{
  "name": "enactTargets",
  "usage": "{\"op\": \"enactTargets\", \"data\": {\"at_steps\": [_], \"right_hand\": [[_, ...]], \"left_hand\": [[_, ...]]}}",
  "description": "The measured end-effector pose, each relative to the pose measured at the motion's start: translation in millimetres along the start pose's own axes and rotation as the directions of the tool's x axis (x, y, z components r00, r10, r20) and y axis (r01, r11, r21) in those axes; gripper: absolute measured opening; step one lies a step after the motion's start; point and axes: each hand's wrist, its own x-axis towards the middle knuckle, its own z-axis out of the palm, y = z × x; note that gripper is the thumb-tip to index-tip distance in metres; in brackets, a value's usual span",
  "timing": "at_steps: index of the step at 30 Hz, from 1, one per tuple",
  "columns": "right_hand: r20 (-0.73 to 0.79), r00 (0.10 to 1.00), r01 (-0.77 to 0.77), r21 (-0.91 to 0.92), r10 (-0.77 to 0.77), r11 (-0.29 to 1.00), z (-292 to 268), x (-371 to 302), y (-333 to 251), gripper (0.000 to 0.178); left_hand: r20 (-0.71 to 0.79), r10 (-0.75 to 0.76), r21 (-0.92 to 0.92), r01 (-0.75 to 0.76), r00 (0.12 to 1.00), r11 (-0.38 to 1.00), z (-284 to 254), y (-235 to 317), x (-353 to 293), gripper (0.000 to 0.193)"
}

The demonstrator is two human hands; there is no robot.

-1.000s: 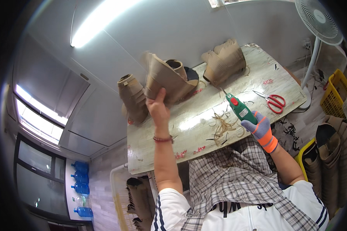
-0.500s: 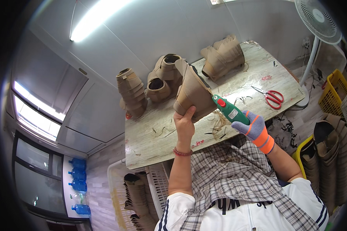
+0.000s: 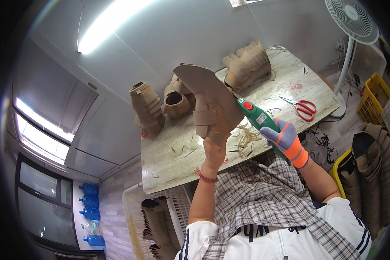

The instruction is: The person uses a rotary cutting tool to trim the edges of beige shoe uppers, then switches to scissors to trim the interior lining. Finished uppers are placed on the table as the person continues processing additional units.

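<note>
My left hand (image 3: 214, 152) is closed on a tan boot upper (image 3: 210, 102) held up over the table, its curved panel upward and a strap patch facing me. The upper hides some of the fingers. In my gloved right hand (image 3: 284, 138) is a green hand-held power tool (image 3: 258, 116) with a red button. The tool's tip is at the upper's right edge; I cannot tell whether it touches. Red-handled scissors (image 3: 304, 109) lie to the right of the tool.
Stacked uppers stand on the table (image 3: 169, 171) at left (image 3: 147, 102), behind the held one, and at the back (image 3: 247, 65). Loose threads (image 3: 249, 138) and dark scraps are scattered about. A white crate (image 3: 134, 208), a yellow basket (image 3: 336, 173) of uppers and a fan (image 3: 353, 19) surround the table.
My left hand has turned the upper, so its curved panel now points up and left and its strap patch shows. The tool stays at the right edge, slightly shifted.
</note>
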Motion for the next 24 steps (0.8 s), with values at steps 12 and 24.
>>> {"op": "enactTargets", "data": {"at_steps": [12, 24], "right_hand": [[-0.106, 0.982, 0.146, -0.127, -0.159, 0.981, -27, 14, 22, 0.041], [0.084, 0.845, 0.429, -0.696, -0.528, 0.576, -40, 3, 60, 0.051]], "left_hand": [[0.084, -0.533, -0.347, 0.526, 0.842, 0.777, -36, 17, -2, 0.026], [0.354, -0.695, -0.933, 0.284, 0.626, -0.219, -93, -60, 34, 0.028]]}}
